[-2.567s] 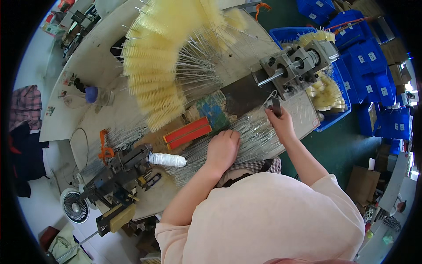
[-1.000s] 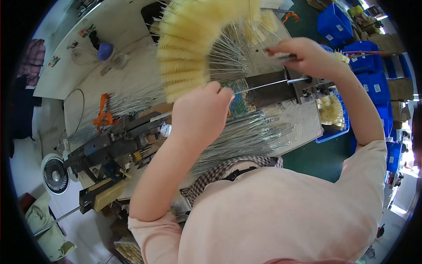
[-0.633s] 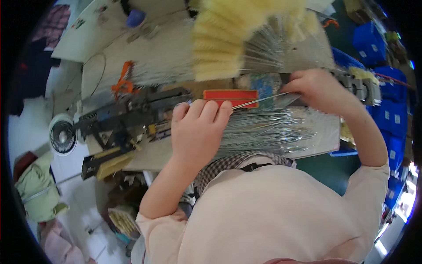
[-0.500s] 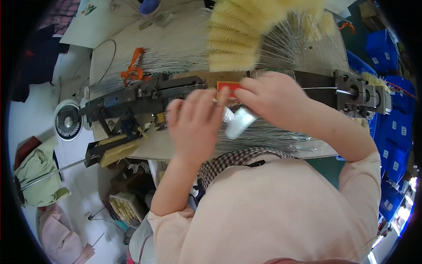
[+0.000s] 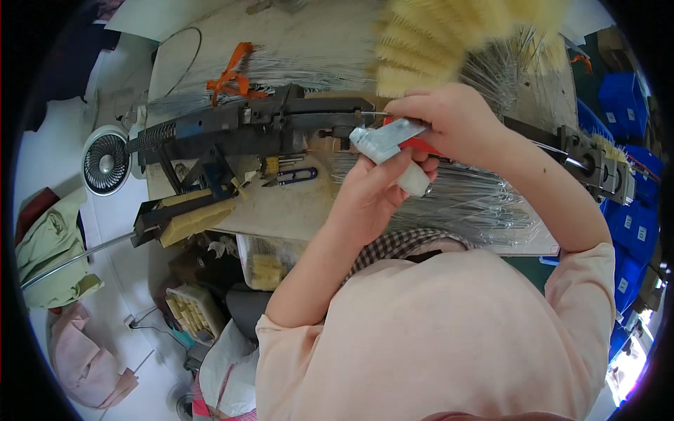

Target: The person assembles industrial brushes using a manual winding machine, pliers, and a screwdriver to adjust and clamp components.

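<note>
My left hand (image 5: 372,200) is closed around a tool with a white-wrapped handle and a flat silver metal part (image 5: 382,140), held at a slant over the bench. Just beyond it, my right hand (image 5: 453,123) pinches a thin metal rod (image 5: 378,113) where it leaves the dark left-hand fixture (image 5: 232,123). A red strip (image 5: 421,145) shows under the right hand, touching the silver part; which hand bears it I cannot tell. To the right, the rod line reaches a metal block fixture (image 5: 597,168).
Yellow bristle brushes (image 5: 414,52) with wire stems lie at the back. Thin wires (image 5: 484,203) spread along the front edge. Blue-handled snips (image 5: 298,175) and an orange clamp (image 5: 235,74) rest on the bench. A fan (image 5: 105,163) stands left; blue bins (image 5: 621,98) are right.
My left hand has turned palm up, and the tool now slants up and left from it. My right hand has moved slightly right. The whole view has shifted somewhat.
</note>
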The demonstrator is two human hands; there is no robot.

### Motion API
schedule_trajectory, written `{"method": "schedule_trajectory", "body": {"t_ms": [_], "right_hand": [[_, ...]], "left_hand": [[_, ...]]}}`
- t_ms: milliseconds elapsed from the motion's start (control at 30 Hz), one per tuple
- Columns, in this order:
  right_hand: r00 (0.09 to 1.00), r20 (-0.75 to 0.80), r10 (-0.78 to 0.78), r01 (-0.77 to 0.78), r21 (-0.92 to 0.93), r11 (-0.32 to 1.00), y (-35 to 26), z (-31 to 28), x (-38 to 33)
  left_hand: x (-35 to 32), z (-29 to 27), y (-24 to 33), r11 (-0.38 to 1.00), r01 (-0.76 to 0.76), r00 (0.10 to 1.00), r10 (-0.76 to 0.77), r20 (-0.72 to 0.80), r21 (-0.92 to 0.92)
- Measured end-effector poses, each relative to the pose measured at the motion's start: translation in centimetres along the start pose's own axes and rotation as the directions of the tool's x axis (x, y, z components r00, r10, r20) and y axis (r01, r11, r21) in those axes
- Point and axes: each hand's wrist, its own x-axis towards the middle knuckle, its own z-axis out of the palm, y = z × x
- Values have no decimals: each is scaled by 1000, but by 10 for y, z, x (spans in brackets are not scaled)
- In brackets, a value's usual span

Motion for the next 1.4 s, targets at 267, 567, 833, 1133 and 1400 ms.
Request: {"method": "schedule_trajectory", "body": {"t_ms": [267, 567, 833, 1133, 1400], "right_hand": [[990, 141, 16, 2, -124, 992, -9, -5, 5], [998, 62, -29, 39, -175, 984, -34, 62, -33], [988, 141, -70, 92, -157, 983, -28, 31, -37], [922, -12, 387, -383, -187, 905, 25, 21, -78], [912, 6, 411, -410, -35, 911, 33, 26, -78]], "left_hand": [[21, -47, -15, 655, -80, 974, 211, -79, 752], [32, -79, -35, 530, -426, 854, 502, 133, 733], [-4, -81, 19, 304, -128, 960, 276, 42, 944], [-95, -166, 60, 953, -118, 756, 269, -597, 279], [-89, -161, 50, 933, -205, 704, 350, -618, 295]]}}
